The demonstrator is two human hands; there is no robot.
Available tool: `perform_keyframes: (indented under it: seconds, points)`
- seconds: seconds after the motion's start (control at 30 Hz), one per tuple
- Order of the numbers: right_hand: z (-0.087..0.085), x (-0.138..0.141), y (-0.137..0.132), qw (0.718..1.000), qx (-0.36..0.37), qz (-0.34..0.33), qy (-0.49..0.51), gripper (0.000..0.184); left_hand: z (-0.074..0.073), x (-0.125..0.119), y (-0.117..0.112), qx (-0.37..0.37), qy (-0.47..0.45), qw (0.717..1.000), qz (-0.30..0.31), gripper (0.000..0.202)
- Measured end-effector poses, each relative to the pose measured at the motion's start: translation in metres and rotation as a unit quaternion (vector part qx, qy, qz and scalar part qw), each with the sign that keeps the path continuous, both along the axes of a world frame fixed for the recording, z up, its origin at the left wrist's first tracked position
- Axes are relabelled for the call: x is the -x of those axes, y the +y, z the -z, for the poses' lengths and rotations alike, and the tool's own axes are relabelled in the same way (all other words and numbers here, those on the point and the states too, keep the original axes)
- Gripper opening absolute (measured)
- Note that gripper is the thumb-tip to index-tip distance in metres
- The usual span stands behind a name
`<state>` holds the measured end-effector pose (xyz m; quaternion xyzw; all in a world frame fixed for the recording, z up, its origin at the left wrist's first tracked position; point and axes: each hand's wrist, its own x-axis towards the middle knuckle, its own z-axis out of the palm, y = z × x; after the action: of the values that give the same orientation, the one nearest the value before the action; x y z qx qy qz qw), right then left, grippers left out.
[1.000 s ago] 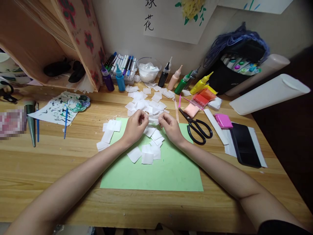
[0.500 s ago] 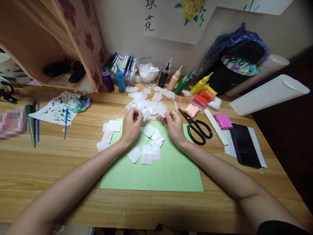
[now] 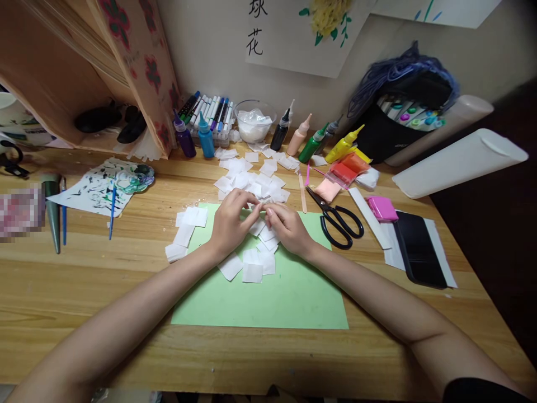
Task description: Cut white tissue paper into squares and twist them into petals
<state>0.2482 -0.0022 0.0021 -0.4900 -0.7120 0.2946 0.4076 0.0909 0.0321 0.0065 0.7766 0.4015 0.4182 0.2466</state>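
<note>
left hand (image 3: 230, 221) and right hand (image 3: 287, 226) pinch shut on one white square (image 3: 260, 208), at far edge of green sheet (image 3: 293, 296). risk: thin paper tears if tugged; wrists may scatter loose squares (image 3: 252, 272) on green sheet.

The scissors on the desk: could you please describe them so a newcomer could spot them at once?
Start at the green sheet in the middle of the wooden desk. At its upper right corner, right of the person's right hand, lie the scissors. Their black loop handles and dark blades, pointing toward the white paper squares, set them apart.
</note>
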Motion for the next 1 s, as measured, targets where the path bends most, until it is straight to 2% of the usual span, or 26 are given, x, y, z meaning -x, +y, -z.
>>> perform_keyframes:
  seconds: [0.13,0.27,0.5,0.6,0.73,0.87,1.0]
  points:
    - [0.0030,-0.0028,0.0041,0.995,0.086,0.002,0.046,0.042,0.0010,-0.0003,-0.0009,-0.010,0.027,0.999,0.017,0.009]
    - [0.0040,-0.0049,0.0065,0.988,0.128,-0.011,0.091,0.047,0.0017,0.0008,-0.0006,-0.003,0.032,0.999,0.014,0.011]
    - [0.0048,-0.0036,0.0074,0.980,0.147,0.029,0.128,0.046,0.0002,0.0000,-0.0023,-0.016,0.050,0.997,0.057,0.013]
    - [0.0062,-0.0042,0.0082,0.980,0.148,0.036,0.131,0.047,-0.0004,-0.0009,-0.0021,-0.017,0.055,0.997,0.049,0.014]
    - [0.0073,-0.0059,0.0087,0.979,0.152,0.007,0.135,0.047,0.0005,-0.0011,0.0013,0.014,0.038,0.999,0.008,0.026]
    - [0.0057,-0.0068,0.0083,0.978,0.159,-0.019,0.135,0.046,0.0022,-0.0007,0.0041,0.075,0.047,0.995,0.049,0.018]
    - [0.0021,-0.0057,0.0076,0.985,0.145,-0.024,0.088,0.045,0.0022,-0.0007,0.0037,0.063,0.039,0.997,0.021,0.020]
